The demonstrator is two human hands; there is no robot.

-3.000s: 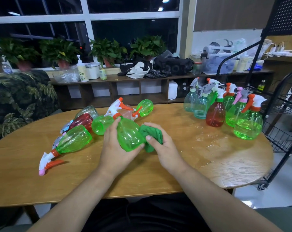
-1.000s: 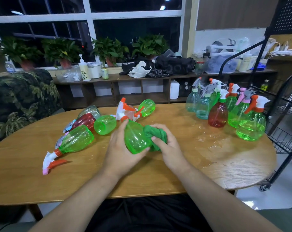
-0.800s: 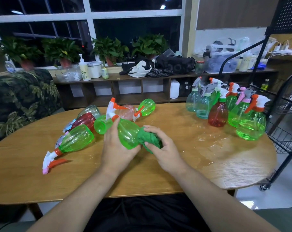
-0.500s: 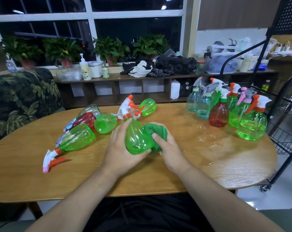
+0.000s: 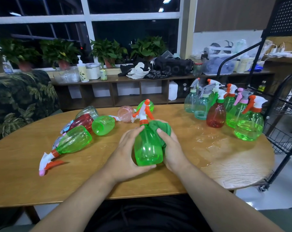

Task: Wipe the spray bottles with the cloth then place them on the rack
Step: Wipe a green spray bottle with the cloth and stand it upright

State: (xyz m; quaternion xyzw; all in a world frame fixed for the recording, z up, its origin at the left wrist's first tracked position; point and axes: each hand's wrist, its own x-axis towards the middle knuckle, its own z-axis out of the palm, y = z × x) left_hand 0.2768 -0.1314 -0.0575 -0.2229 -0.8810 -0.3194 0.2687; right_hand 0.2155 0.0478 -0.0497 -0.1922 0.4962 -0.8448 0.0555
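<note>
I hold a green spray bottle with a white and orange trigger head over the middle of the wooden table, its head pointing away from me. My left hand grips its left side and base. My right hand presses a bunched green cloth against its right side. Several unwiped bottles lie on their sides at the left. Several bottles stand upright at the table's right end. The black wire rack stands just right of the table.
A leaf-patterned chair is at the far left. A low wooden shelf unit with plants, bags and containers runs along the window behind the table. Wet patches shine on the tabletop between me and the standing bottles.
The bottle has turned in my hands from tilted sideways to nearly straight, head pointing away. The cloth has slid along its right side up toward the neck.
</note>
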